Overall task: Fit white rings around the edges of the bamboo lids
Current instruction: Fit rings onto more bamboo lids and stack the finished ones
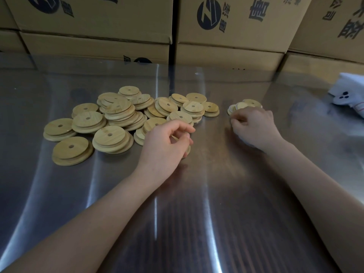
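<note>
A heap of round bamboo lids (pixel 110 117), each with a small centre hole, lies on the metal table, left of centre. My left hand (pixel 165 144) is at the heap's right edge, its fingers curled round one bamboo lid (pixel 188 151) that is mostly hidden under the palm. A small group of lids (pixel 249 104) lies farther right, one with a pale rim. My right hand (pixel 256 127) rests just in front of this group with its fingers curled down against the table. What those fingers hold is hidden. No loose white ring is clearly visible.
The shiny steel table (pixel 197 203) reflects light in front of my arms. Stacked cardboard boxes (pixel 226 26) form a wall along the back. A crumpled white bag with dark dots (pixel 348 93) lies at the far right edge.
</note>
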